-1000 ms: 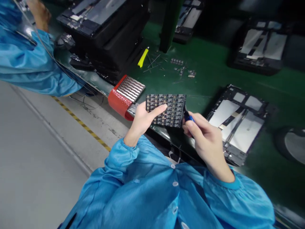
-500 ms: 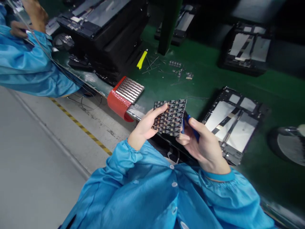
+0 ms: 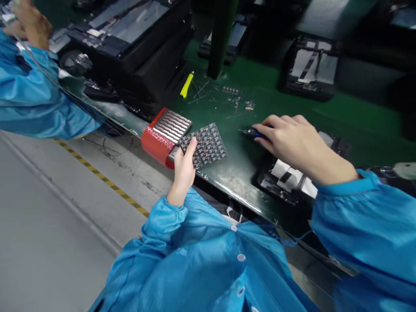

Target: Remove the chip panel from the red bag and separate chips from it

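My left hand (image 3: 183,169) is closed on the edge of a flat panel of small circuit boards (image 3: 209,145), thumb on top. The panel is held by its left side, near the table edge, close to a red strip. My right hand (image 3: 289,141), palm down over the green table, is wrapped round blue-handled pliers (image 3: 253,131). Their thin tip points left, and most of the handles are hidden under the fingers. Beneath the right wrist lies an opened tablet-like device (image 3: 279,180), partly covered by the hand and sleeve.
On the red strip (image 3: 156,145) sits a panel with silvery rows (image 3: 172,125). A yellow-handled tool (image 3: 186,85), thin sticks and small board pieces (image 3: 230,90) lie farther back. Black stacked trays (image 3: 152,65) stand left, beside a co-worker's sleeve (image 3: 42,95). Another device (image 3: 313,65) lies behind.
My left hand has moved left with the circuit board panel. My right hand has left the panel, going right and forward with the pliers, and has turned palm down over the table.
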`<act>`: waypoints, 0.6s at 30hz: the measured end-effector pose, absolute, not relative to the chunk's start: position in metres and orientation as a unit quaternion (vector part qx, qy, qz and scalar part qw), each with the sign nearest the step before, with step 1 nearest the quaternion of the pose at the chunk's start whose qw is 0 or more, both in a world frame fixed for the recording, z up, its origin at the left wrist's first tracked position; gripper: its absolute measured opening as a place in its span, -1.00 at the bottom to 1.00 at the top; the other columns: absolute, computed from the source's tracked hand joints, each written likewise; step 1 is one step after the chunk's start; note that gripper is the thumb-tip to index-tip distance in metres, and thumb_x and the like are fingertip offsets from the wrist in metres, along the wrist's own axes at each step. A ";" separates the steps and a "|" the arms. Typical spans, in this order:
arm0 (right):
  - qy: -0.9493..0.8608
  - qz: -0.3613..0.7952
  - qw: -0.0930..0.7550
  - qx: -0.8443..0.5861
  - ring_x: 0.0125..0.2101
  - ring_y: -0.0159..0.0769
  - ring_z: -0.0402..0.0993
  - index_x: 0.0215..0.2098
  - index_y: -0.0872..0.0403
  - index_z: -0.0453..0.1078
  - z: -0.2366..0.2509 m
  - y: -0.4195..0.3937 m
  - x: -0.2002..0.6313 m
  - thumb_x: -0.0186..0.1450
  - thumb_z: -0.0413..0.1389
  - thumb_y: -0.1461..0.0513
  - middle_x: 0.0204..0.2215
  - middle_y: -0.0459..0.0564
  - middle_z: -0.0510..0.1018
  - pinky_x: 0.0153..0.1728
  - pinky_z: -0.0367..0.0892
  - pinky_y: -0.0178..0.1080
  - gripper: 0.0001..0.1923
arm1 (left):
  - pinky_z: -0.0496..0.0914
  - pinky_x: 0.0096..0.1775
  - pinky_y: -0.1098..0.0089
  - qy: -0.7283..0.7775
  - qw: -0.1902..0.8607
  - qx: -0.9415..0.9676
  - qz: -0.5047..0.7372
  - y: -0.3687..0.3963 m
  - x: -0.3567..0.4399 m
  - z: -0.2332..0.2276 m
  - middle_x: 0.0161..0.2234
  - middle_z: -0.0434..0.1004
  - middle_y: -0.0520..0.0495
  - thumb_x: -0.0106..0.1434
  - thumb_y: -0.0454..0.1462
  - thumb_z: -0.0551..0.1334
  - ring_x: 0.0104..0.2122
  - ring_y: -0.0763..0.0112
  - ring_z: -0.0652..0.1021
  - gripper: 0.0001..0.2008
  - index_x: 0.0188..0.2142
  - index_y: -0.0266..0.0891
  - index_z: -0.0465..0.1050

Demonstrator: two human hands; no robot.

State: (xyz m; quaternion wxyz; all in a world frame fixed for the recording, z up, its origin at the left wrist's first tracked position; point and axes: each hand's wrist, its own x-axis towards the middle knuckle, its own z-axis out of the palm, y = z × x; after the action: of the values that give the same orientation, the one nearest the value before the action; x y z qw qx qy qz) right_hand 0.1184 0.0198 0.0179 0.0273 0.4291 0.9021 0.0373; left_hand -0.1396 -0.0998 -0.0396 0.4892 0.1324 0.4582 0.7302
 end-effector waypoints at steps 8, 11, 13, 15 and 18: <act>0.913 0.006 0.055 0.405 0.01 -0.20 0.34 0.33 0.15 0.42 -0.024 0.069 0.125 0.47 0.03 0.05 0.13 0.25 0.49 0.15 0.20 -0.16 -0.44 | 0.44 0.45 0.01 0.450 0.489 0.111 0.739 -0.107 -0.145 -0.046 0.21 0.73 -0.23 0.31 0.02 0.58 0.39 -0.07 0.58 -0.55 0.05 -0.20 0.75; 0.925 -0.012 0.049 0.376 0.08 -0.19 0.33 0.36 0.16 0.39 -0.030 0.085 0.114 0.50 -0.01 0.05 0.15 0.27 0.47 0.25 0.23 -0.13 -0.42 | 0.44 0.44 0.01 0.441 0.502 0.107 0.736 -0.107 -0.144 -0.046 0.18 0.74 -0.22 0.33 0.00 0.57 0.37 -0.03 0.60 -0.56 0.05 -0.21 0.73; 0.933 -0.024 0.043 0.358 0.12 -0.20 0.32 0.37 0.18 0.38 -0.030 0.093 0.100 0.52 -0.04 0.05 0.17 0.28 0.46 0.34 0.22 -0.10 -0.42 | 0.46 0.42 0.03 0.441 0.508 0.108 0.732 -0.107 -0.144 -0.046 0.18 0.74 -0.21 0.34 -0.02 0.56 0.37 0.00 0.60 -0.59 0.05 -0.20 0.73; 0.938 -0.037 0.039 0.343 0.16 -0.21 0.30 0.38 0.17 0.38 -0.028 0.098 0.082 0.54 -0.07 0.06 0.17 0.26 0.46 0.41 0.19 -0.07 -0.42 | 0.49 0.39 0.05 0.449 0.505 0.108 0.729 -0.107 -0.145 -0.045 0.17 0.74 -0.21 0.35 -0.01 0.55 0.37 0.00 0.60 -0.59 0.04 -0.20 0.73; 0.941 -0.055 0.031 0.334 0.20 -0.18 0.28 0.37 0.17 0.38 -0.024 0.104 0.050 0.54 -0.10 0.10 0.18 0.25 0.45 0.48 0.13 0.02 -0.44 | 0.52 0.34 0.05 0.463 0.507 0.108 0.719 -0.105 -0.146 -0.043 0.14 0.76 -0.22 0.33 0.01 0.56 0.35 -0.02 0.61 -0.59 0.00 -0.21 0.73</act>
State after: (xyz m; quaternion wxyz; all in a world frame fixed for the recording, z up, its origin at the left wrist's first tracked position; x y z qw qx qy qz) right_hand 0.0497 0.1041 -0.0245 0.0310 0.3337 0.9406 -0.0547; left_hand -0.1457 -0.1052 -0.0426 0.5067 0.1079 0.4630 0.7193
